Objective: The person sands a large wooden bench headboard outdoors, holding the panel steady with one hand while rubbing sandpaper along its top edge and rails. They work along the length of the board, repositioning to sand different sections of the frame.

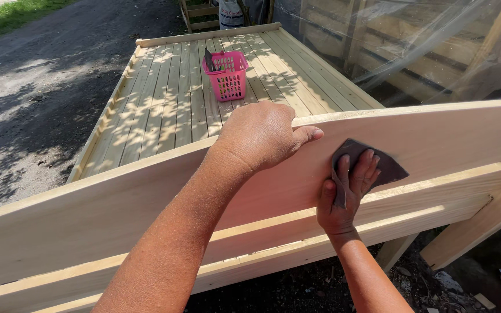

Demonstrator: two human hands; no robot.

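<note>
2 hands are working outdoors in dappled sunlight. The left hand (pixel 262 136) is gripping the top edge of a pale wooden board (pixel 88 223) standing on edge, fingers curled over its far side and thumb lying along the rim. The right hand (pixel 346 194) is pressing a dark sheet of sandpaper (pixel 387 165) flat against the board's near face, fingers spread over it. Beyond the board, a slatted wooden bench (pixel 163 110) is carrying a pink plastic basket (pixel 227 78) near its middle. A gravel path (pixel 36 98) is running along the left, with grass (pixel 7 14) lying at the far corner.
</note>
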